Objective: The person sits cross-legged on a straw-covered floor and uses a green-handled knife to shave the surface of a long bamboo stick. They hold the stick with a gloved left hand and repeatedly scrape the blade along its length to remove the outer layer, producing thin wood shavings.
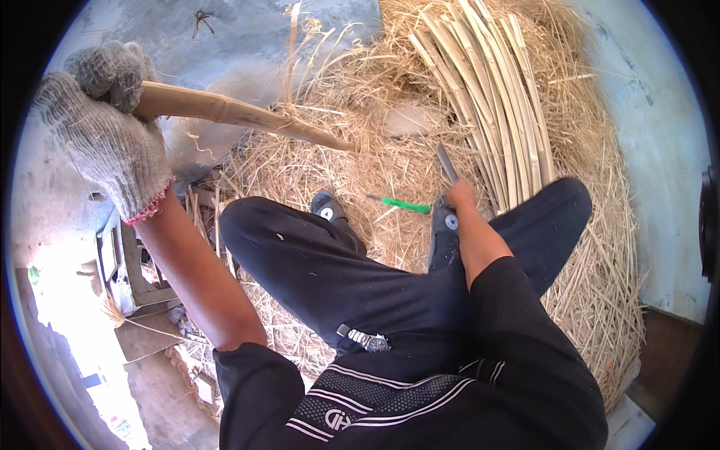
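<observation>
- Your left hand (112, 135), in a grey knitted glove with a pinkish-red cuff, is clenched around one end of a long, flat, pale-tan bamboo strip (247, 114).
- From that hand the strip reaches rightward, its free end over the shavings between your hands.
- Your right hand (461, 195), bare, grasps a narrow grey metal blade (448, 163) that points up and away from it.
- Open room separates the strip's free end from the blade; the two stand apart.
- Just left of your right hand, a slim green-handled tool (406, 205) lies on the loose straw-coloured shavings (375, 232).
- Your right hand's near side meets a dark shoe (444, 240), limiting room there.
- Beyond and right of that hand, a bundle of long pale bamboo strips (499, 97) sits close, edges side by side.
</observation>
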Tool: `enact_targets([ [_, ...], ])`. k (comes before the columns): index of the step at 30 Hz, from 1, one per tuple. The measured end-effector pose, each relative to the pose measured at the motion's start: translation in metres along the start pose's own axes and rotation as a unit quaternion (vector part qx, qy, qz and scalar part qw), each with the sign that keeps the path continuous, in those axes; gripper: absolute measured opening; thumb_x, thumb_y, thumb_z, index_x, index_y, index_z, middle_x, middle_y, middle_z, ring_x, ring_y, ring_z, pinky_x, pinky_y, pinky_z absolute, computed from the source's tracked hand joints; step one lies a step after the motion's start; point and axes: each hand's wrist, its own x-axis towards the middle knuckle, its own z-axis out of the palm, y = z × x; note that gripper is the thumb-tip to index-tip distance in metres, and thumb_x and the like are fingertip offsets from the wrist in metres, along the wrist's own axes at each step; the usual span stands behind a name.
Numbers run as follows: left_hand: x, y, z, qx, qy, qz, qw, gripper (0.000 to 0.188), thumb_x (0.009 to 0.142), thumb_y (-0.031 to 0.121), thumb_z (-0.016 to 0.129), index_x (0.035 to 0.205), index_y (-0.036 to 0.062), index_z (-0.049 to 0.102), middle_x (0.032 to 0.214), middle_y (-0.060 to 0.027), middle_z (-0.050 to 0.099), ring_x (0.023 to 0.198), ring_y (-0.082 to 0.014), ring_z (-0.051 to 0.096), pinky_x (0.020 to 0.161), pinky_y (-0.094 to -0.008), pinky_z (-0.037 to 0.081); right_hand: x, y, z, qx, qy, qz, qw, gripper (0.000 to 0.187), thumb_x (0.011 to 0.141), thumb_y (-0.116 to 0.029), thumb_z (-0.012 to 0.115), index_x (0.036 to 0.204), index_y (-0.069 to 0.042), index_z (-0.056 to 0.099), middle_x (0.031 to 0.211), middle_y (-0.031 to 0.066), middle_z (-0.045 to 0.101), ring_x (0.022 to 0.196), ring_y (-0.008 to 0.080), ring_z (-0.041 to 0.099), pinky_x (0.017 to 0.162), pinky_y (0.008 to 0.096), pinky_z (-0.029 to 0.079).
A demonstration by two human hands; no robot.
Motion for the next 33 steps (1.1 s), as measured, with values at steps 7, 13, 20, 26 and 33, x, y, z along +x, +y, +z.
enact_targets([
  [7,0.010,-0.010,-0.004,-0.055,-0.044,0.019,0.997,0.062,0.084,0.074,0.060,0.065,0.0181,0.041,0.058,0.0063,0.034,0.053,-0.0091,0.028,0.062,-0.0273,0.036,-0.015,0.060,0.015,-0.008,-0.034,0.141,0.989,0.053,0.085,-0.025,0.067,0.133,-0.004,0.058,0.140,0.0190,0.056,0.130,0.0345,0.055,0.104,0.0475,0.048],
  [13,0.011,-0.007,0.001,-0.105,-0.071,0.006,0.992,0.063,0.082,0.077,0.057,0.065,0.0190,0.040,0.057,0.0066,0.033,0.052,-0.0089,0.027,0.056,-0.0267,0.028,-0.018,0.095,-0.002,-0.060,-0.055,0.053,0.995,0.062,0.079,-0.031,0.076,0.132,-0.005,0.059,0.130,0.0215,0.063,0.120,0.0380,0.061,0.100,0.0474,0.051],
  [20,0.005,-0.002,-0.011,-0.098,-0.037,-0.010,0.994,0.063,0.082,0.077,0.057,0.064,0.0193,0.039,0.057,0.0066,0.031,0.051,-0.0088,0.026,0.054,-0.0265,0.027,-0.026,0.079,-0.009,-0.036,0.045,-0.056,0.997,0.025,0.089,-0.022,0.065,0.107,-0.005,0.068,0.118,0.0261,0.065,0.110,0.0412,0.064,0.090,0.0506,0.054],
  [26,0.014,-0.018,-0.015,-0.110,0.027,-0.021,0.993,0.062,0.085,0.074,0.058,0.063,0.0189,0.039,0.057,0.0066,0.032,0.050,-0.0089,0.027,0.053,-0.0269,0.029,-0.050,0.020,-0.109,-0.009,0.141,-0.245,0.959,0.023,0.098,-0.025,0.055,0.111,-0.006,0.059,0.089,0.0251,0.069,0.085,0.0405,0.069,0.077,0.0528,0.054],
  [33,0.022,-0.033,-0.017,-0.092,0.055,0.011,0.994,0.052,0.092,0.060,0.060,0.073,0.0128,0.052,0.063,0.0045,0.041,0.052,-0.0095,0.033,0.056,-0.0272,0.033,-0.178,-0.082,-0.257,0.366,0.038,-0.320,0.873,0.027,0.103,-0.027,0.053,0.111,-0.001,0.055,0.062,0.0177,0.062,0.050,0.0272,0.064,0.048,0.0389,0.049],
])
